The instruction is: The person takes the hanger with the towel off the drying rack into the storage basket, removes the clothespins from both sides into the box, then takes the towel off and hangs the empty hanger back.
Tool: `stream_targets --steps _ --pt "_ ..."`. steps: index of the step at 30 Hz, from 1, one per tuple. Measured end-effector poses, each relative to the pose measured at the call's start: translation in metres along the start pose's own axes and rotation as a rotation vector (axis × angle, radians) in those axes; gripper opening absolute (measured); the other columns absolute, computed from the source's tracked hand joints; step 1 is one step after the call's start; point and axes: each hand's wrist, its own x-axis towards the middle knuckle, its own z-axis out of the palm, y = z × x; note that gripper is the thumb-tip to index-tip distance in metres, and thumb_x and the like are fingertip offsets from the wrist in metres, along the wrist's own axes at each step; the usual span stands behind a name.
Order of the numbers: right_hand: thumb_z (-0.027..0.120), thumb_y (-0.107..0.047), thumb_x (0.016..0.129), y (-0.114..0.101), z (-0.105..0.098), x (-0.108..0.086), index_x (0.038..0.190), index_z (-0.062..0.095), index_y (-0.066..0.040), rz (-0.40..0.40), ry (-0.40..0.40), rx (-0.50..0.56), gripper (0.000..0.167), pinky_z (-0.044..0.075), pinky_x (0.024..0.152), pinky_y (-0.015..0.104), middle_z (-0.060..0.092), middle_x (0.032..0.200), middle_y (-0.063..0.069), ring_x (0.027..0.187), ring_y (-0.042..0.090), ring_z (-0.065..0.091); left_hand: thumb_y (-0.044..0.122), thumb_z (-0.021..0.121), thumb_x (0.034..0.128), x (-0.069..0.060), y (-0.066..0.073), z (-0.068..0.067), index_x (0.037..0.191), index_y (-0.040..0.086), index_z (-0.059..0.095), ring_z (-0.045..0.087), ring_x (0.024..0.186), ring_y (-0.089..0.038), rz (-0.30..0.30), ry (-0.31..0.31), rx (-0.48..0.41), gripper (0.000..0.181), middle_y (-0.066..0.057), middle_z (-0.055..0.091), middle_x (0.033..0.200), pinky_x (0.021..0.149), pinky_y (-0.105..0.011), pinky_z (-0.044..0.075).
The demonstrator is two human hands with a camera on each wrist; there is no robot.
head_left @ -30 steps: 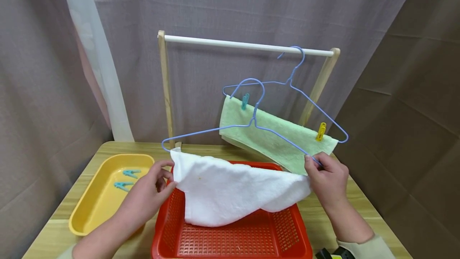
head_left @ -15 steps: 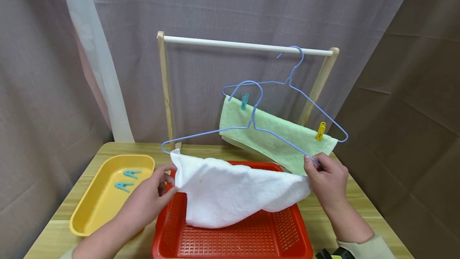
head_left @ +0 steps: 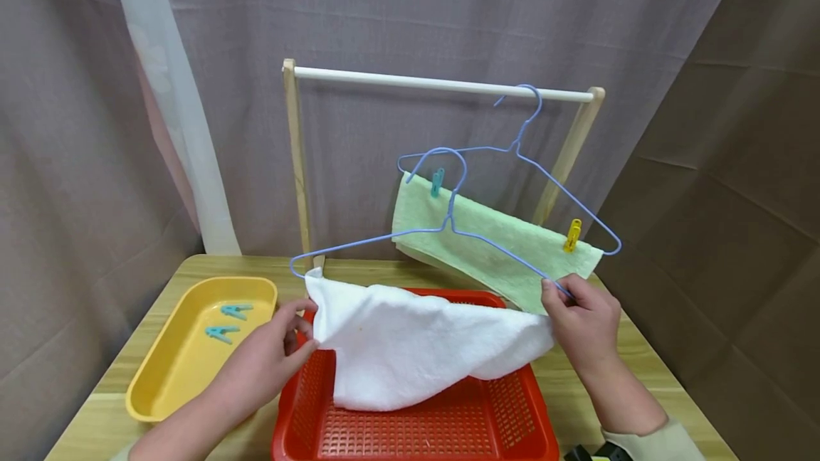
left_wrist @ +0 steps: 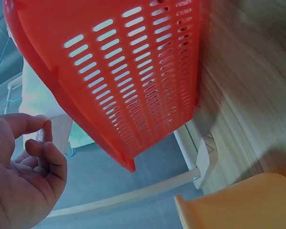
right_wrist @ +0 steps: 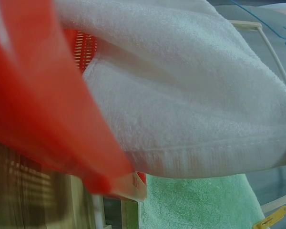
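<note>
While the right hand (head_left: 583,317) grips the front blue hanger (head_left: 450,215) and the left hand (head_left: 277,351) pinches the white towel (head_left: 429,347) draped on it above the red basket (head_left: 509,404), gentle sideways tension should smooth the cloth.

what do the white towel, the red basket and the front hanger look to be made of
White towel: probably cotton terry, soft and matt; the right wrist view shows its fuzzy pile and stitched hem.
Red basket: likely moulded plastic, slightly glossy, with thin walls pierced by regular slots.
Front hanger: perhaps smooth plastic-coated wire, judging by its thin, even strand; the core is hidden.
</note>
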Motion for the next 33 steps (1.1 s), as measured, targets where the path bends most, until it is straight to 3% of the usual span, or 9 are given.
stream_targets --steps 4,12,20,33 --pt "0.071 -0.005 0.075 0.0006 0.0006 0.0003 0.055 0.053 -0.013 0.016 -0.002 -0.011 0.028 0.026 0.049 0.018 0.042 0.051 -0.007 0.051 -0.004 0.033 0.014 0.074 0.0889 -0.0006 -0.001 0.0007 0.127 0.021 0.052 0.053 0.073 -0.013 -0.014 -0.012 -0.007 0.045 0.008 0.06 0.09 0.057 -0.025 0.048" --pt "0.072 0.0 0.073 0.003 -0.0007 0.001 0.054 0.052 -0.013 0.038 -0.001 -0.018 0.03 0.024 0.048 0.017 0.04 0.05 -0.008 0.05 -0.003 0.033 0.012 0.074 0.0881 -0.0009 -0.0017 0.0025 0.125 0.02 0.053 0.053 0.071 -0.012 0.018 -0.003 -0.002 0.043 0.01 0.059 0.086 0.058 -0.024 0.047" --pt "0.072 -0.001 0.073 0.0036 -0.0007 -0.001 0.052 0.049 -0.013 0.046 0.001 -0.034 0.033 0.022 0.047 0.019 0.038 0.05 -0.008 0.05 -0.003 0.032 0.013 0.075 0.088 -0.0031 -0.0031 0.0032 0.124 0.021 0.053 0.052 0.071 -0.012 -0.018 -0.016 -0.006 0.042 0.009 0.059 0.087 0.056 -0.025 0.046" --pt "0.071 0.001 0.073 0.0021 -0.0009 -0.0003 0.052 0.047 -0.013 0.054 0.006 -0.019 0.035 0.021 0.048 0.015 0.036 0.05 -0.007 0.05 -0.002 0.03 0.013 0.075 0.0881 -0.0053 -0.0067 0.0027 0.126 0.021 0.051 0.052 0.072 -0.013 -0.019 -0.015 -0.029 0.045 0.008 0.059 0.088 0.056 -0.025 0.046"
